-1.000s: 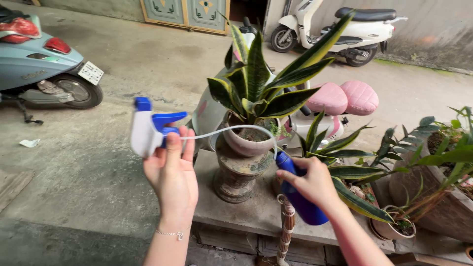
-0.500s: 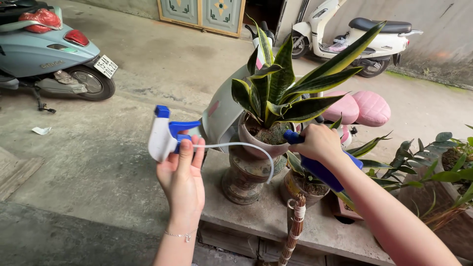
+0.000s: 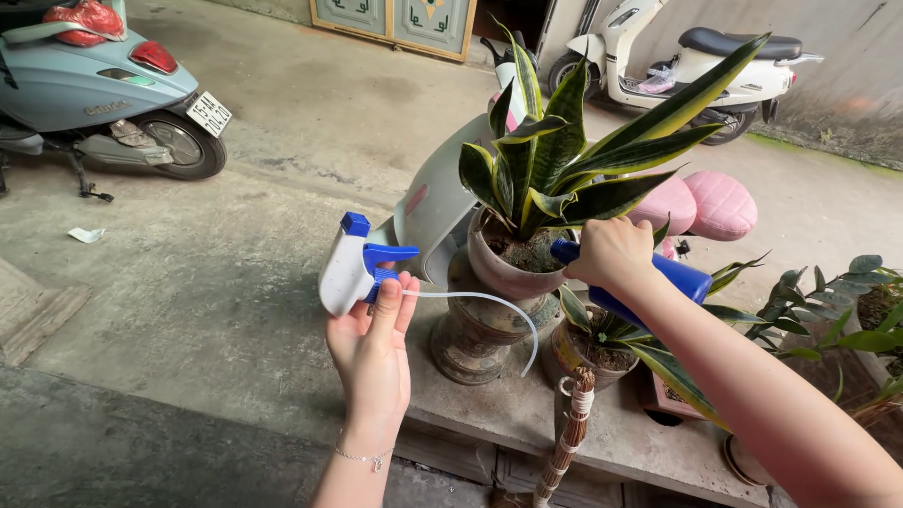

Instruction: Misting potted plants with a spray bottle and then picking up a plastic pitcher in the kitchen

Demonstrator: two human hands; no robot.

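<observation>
Broom-like bundle of brown twigs bound with pale cord leans against the near edge of the grey concrete ledge, low enough that a dropped part could catch on it. Just above, the left hand is closed lightly around the white-and-blue plastic trigger sprayer head, thumb and fingers pinching its blue collar, with the thin clear dip tube curving free toward the ledge. That tube hangs loose; I judge it could drip onto the concrete, or snag a leaf tip and flick the head out of so light a hold. Farther on, the right hand is wrapped tight about the neck of the dark blue plastic spray bottle, which lies tipped nearly flat, its open mouth at the rim of the glazed pinkish ceramic pot holding the yellow-edged green snake plant. Tilted too steeply, water might gush, splash soil out or overflow onto the ornate brown pedestal vase beneath. A nudge against the pot's rim could rock it there. Behind stand a pink-seated scooter and a white scooter.
</observation>
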